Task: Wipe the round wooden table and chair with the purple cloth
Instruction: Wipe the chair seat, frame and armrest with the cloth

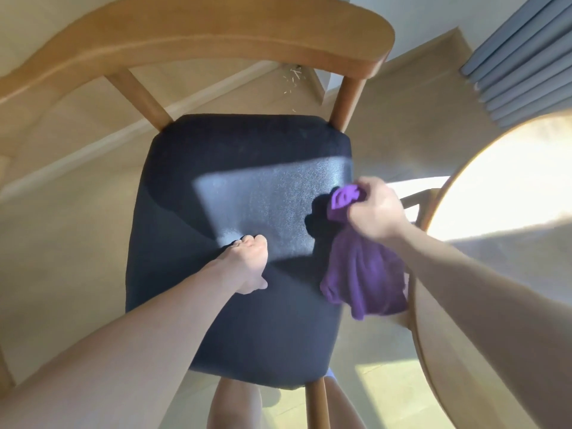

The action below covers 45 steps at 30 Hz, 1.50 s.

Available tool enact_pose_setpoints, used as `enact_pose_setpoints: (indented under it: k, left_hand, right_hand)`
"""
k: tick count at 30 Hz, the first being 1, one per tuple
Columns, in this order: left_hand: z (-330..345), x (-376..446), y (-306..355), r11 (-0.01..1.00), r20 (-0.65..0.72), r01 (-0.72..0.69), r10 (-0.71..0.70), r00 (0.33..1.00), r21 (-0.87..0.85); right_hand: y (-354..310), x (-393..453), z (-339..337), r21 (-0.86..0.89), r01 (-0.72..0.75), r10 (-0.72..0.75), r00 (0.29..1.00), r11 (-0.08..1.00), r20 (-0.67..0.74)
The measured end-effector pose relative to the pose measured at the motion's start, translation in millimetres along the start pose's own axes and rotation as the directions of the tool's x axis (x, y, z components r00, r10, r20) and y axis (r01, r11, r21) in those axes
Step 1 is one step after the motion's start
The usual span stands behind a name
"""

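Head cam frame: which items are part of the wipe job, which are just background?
Job items:
purple cloth, gripped in the right hand
chair, left hand resting on its dark seat
round wooden table at right

Background:
blue-grey curtain
pale bits of debris on floor behind the chair

We look down on the chair (198,48), its seat (235,187) directly below us and its backrest at the far side. Our left hand (247,264) rests on the seat's middle. Our right hand (376,209) holds the cloth (362,277) over the seat's right edge. The round table (495,187) stands to the chair's right.
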<state>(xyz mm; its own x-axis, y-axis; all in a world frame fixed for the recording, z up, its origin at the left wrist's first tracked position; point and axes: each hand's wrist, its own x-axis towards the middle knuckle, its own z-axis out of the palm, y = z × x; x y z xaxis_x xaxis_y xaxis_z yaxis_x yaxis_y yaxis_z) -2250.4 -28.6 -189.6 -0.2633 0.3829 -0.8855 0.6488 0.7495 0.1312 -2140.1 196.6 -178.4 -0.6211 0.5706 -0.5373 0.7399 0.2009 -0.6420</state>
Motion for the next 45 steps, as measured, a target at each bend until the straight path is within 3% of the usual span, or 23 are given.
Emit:
enact_pose_setpoints:
  k: [2,4,7,9,13,18,19,20,22,24,27,31,34,40,43,45]
  left_hand:
    - [1.2,1.1,-0.3,1.000,-0.006,-0.010,0.010,1.000,-0.002]
    - [2.9,2.4,-1.0,1.000,-0.016,-0.016,0.016,1.000,-0.010]
    - [4.8,6.5,-4.4,1.000,-0.023,-0.016,0.016,1.000,-0.027]
    - [4.2,7.1,-5.6,1.000,-0.017,-0.021,0.020,1.000,-0.022]
    - [4.2,6.7,-5.4,1.000,-0.010,-0.020,0.019,1.000,-0.008]
    - [2.9,3.0,-3.9,1.000,-0.020,-0.023,0.023,1.000,0.002]
    - [3.5,3.0,-3.9,0.999,-0.024,-0.031,0.032,0.999,0.004]
    - [4.2,3.4,-4.0,0.999,-0.030,-0.037,0.038,0.999,0.004]
    - [5.6,5.3,-6.7,0.999,-0.039,-0.042,0.042,0.998,-0.001]
    - [6.6,6.9,-9.7,0.999,-0.039,-0.047,0.046,0.998,-0.008]
    - [9.0,9.5,-13.5,0.998,-0.036,-0.057,0.056,0.998,-0.025]
    - [8.4,10.4,-14.0,0.997,-0.033,-0.066,0.065,0.997,-0.029]
    - [6.7,9.3,-14.2,0.997,-0.019,-0.074,0.073,0.997,-0.022]
    - [4.7,7.1,-14.2,0.995,-0.011,-0.100,0.100,0.995,-0.019]
    - [5.5,7.2,-14.8,0.993,-0.011,-0.119,0.119,0.993,-0.015]
    - [6.5,8.6,-16.8,0.992,-0.010,-0.127,0.127,0.992,-0.008]
  right_hand:
    - [-23.0,33.6,-6.8,0.078,0.010,0.006,0.979,0.997,-0.203]
    - [-32.5,66.1,-13.3,0.051,-0.021,0.035,0.958,0.998,-0.284]
    - [-27.7,82.3,-9.6,-0.038,-0.100,0.093,0.985,0.994,-0.148]
    - [-16.2,69.8,1.7,-0.163,-0.086,0.079,0.996,0.983,-0.050]
    - [2.7,18.8,18.0,-0.200,-0.047,0.057,0.998,0.979,0.042]
    - [12.8,-34.5,18.4,-0.221,-0.134,0.198,0.933,0.966,0.300]
    - [15.9,-34.7,15.7,-0.229,-0.140,0.207,0.932,0.963,0.298]
    - [19.4,-29.3,11.9,-0.216,-0.144,0.194,0.955,0.966,0.227]
    - [21.8,-10.0,4.3,-0.087,-0.146,0.142,0.989,0.985,-0.050]
    - [14.9,14.8,-3.5,0.089,-0.121,0.141,0.954,0.989,-0.263]
    - [5.2,40.2,-0.1,0.170,-0.103,0.136,0.972,0.980,-0.193]
    - [20.3,22.0,24.4,-0.083,-0.077,0.070,0.994,0.994,-0.089]
    - [41.0,-19.9,44.1,-0.156,-0.105,0.101,0.994,0.982,-0.038]
    - [56.7,-108.3,71.8,0.036,-0.286,0.283,0.957,0.958,0.067]
    - [50.9,-109.9,64.8,0.119,-0.345,0.348,0.937,0.931,-0.005]
    - [41.0,-93.3,55.1,0.179,-0.294,0.326,0.926,0.939,-0.191]
